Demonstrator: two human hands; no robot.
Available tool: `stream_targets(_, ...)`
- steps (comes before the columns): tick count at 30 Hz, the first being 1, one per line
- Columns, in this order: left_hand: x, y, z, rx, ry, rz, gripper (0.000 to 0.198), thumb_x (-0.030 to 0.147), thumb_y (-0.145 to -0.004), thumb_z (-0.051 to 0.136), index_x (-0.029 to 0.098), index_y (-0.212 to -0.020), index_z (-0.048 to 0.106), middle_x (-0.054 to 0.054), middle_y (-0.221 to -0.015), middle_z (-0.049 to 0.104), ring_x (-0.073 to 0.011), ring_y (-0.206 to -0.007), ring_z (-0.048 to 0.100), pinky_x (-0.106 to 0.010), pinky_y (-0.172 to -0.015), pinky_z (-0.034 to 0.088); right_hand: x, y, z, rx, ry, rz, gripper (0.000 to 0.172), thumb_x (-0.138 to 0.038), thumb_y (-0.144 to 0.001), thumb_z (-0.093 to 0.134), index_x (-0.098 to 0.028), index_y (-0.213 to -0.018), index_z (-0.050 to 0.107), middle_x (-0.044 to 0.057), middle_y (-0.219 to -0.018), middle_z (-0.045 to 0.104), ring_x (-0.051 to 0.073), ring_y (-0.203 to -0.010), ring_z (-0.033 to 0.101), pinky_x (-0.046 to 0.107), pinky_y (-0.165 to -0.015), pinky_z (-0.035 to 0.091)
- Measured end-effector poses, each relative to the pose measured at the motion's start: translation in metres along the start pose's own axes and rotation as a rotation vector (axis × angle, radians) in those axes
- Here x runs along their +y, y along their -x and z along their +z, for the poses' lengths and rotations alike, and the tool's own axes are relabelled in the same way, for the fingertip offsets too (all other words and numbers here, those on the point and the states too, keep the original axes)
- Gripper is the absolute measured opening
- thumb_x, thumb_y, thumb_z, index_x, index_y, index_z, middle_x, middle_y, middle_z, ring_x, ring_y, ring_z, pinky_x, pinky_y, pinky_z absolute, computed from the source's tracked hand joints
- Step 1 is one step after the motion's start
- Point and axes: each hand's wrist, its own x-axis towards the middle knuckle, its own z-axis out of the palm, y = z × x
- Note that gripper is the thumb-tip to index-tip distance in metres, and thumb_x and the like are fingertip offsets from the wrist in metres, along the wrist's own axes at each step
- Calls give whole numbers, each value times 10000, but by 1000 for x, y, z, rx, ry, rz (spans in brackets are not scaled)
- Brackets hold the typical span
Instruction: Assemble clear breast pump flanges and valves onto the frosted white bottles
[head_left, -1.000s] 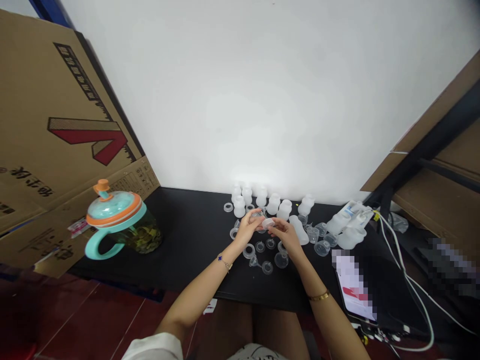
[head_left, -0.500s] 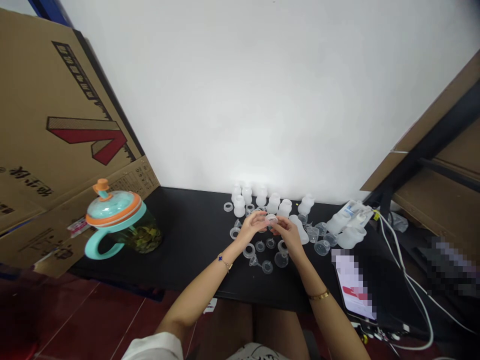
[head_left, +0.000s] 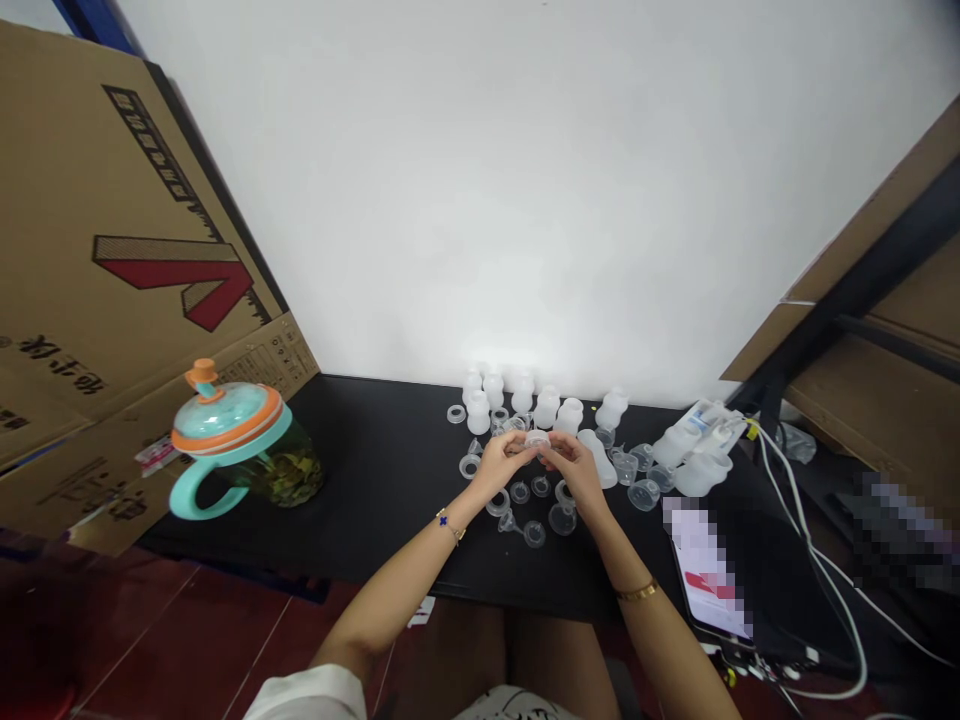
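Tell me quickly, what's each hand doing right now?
Left hand: closed, apparently holding a small clear plastic piece.
Right hand: closed, its fingertips on the same piece.

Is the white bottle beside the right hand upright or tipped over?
Tipped over: the bottle lies on its side on the table beside the right hand.

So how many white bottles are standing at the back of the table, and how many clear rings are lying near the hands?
Standing frosted white bottles: 7
Clear plastic rings: 4
Total: 11
The back of the cluster is crowded, so another bottle could be hidden there.
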Motion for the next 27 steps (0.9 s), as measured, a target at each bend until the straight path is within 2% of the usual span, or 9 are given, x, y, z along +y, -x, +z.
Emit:
stream_targets(5,1,1,0,22,-43,12,301,425,-767,766,159,-904,731,-85,-847,732,-223,-771,682,-315,-712,522,5,0,0,-31,37,-36,513,-616,-638,792,-207,-930,694,85,-940,730,215,-671,653,325,-574,521)
stream_targets(13,-3,0,0,63,-96,33,291,400,-764,754,158,-923,725,-82,-837,729,-221,-757,679,-331,-719,540,9,1,-1,-48,126,-100,404,-484,-720,762,-204,-1004,697,83,-1013,730,200,-703,640,314,-620,499)
stream_targets(18,-3,0,0,82,-116,81,231,320,-779,726,164,-948,723,-97,-901,740,-234,-823,693,-337,-748,546,8,3,0,-46,161,-138,330,-432,-750,733,-210,-992,703,68,-988,733,203,-719,644,311,-633,492)
stream_targets(27,2,3,0,108,-188,136,215,245,-781,695,202,-988,730,-89,-993,744,-233,-856,687,-311,-720,520,4,6,2,-27,274,-192,306,-422,-780,685,-231,-1018,708,73,-1023,742,212,-722,636,322,-623,496)
